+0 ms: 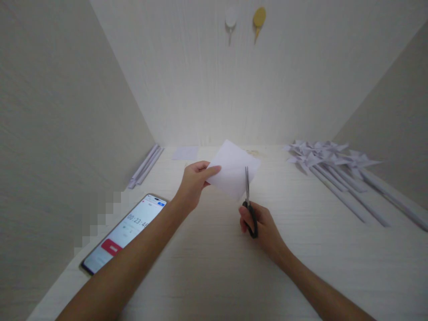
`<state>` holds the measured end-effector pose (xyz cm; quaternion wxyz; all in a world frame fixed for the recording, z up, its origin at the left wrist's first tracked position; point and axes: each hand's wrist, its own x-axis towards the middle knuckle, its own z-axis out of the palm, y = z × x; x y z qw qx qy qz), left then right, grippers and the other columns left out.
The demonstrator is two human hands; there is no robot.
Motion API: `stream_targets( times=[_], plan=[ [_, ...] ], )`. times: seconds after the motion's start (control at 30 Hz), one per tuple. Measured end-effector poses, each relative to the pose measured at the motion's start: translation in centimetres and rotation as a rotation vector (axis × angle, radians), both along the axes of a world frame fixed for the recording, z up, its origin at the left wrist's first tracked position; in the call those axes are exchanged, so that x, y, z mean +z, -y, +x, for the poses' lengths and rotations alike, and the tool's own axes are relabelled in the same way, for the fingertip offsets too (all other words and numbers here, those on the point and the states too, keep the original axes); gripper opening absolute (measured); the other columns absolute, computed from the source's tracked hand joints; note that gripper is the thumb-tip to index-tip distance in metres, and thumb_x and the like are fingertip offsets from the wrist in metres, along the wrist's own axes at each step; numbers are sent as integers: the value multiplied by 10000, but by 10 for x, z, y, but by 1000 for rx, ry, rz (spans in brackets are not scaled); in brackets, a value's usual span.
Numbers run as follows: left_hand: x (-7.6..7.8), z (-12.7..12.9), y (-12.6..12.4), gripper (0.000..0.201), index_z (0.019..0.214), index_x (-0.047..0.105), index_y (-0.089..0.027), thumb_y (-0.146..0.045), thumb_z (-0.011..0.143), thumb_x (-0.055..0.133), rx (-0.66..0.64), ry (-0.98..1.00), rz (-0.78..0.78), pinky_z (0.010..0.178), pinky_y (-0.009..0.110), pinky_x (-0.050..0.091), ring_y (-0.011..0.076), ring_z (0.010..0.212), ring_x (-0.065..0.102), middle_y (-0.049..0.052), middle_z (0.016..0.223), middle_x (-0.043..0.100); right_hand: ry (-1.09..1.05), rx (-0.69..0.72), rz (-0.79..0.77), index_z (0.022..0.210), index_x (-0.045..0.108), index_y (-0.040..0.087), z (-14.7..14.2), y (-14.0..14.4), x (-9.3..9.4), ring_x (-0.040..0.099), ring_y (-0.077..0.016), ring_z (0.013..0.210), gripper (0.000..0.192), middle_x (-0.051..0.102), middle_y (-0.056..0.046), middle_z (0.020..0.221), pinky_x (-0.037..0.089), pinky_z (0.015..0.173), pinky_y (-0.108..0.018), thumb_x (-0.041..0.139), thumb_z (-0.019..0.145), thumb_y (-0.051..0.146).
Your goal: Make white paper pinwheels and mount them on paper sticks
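Note:
My left hand (197,180) pinches the left corner of a square white sheet of paper (229,167), thumb on top, holding it above the table. Black-handled scissors (250,214) sit in my right hand (262,223), fingers wrapped round the handles. Their blades point away from me and lie over the right part of the paper, nearly together. Whether they have cut into the sheet I cannot tell.
Several paper pinwheels (317,156) on paper sticks lie at the right. Rolled paper sticks (147,165) and a flat paper square (185,153) lie at the back left. A phone (133,223) showing a timer is partly under my left forearm. Two hooks (259,18) hang on the back wall.

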<state>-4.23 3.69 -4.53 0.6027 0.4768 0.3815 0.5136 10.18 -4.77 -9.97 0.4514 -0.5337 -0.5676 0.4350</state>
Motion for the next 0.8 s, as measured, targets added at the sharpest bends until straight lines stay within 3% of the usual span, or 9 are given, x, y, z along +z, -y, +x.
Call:
stream_targets(
  times=[0.17,0.27,0.43,0.53,0.63,0.8],
  plan=[
    [-5,2,1,199,516,550,-130,-282,547,675,140,-76,40,392,153,266,38,448,410,-39,508,503,-54,-25,50,553,445,169,-2,0,2,368,-73,409,344,422,37,449,291,401,-209,448,751,450],
    [-8,6,5,186,552,570,-134,-292,557,668,84,-92,38,417,157,314,51,468,449,-27,533,542,-115,-104,42,609,491,162,-4,0,5,344,-69,364,281,391,58,409,271,362,-208,478,731,415],
    [-5,12,15,184,576,586,-125,-277,540,683,-59,-140,9,533,220,418,108,540,545,11,584,610,-211,-355,82,610,468,175,2,-6,6,358,-67,340,162,414,71,407,278,324,-196,580,628,290],
    [-5,15,18,189,556,576,-129,-282,537,685,7,-112,-2,514,219,408,102,508,531,-1,547,600,-229,-301,108,684,544,158,6,-9,4,500,-107,489,177,570,12,573,393,433,-221,647,567,241],
    [-9,19,21,188,553,585,-124,-287,547,678,62,-71,-8,529,214,405,89,509,516,-5,545,595,-236,-208,97,709,595,150,5,-9,4,559,-154,628,201,630,-35,698,438,536,-259,668,554,256],
    [-18,26,29,194,551,590,-124,-302,562,666,-39,-74,-80,528,224,410,88,496,511,4,543,595,-317,-363,67,675,558,144,-1,-6,6,524,-142,554,221,613,-33,654,407,467,-251,667,570,306]
  ],
)
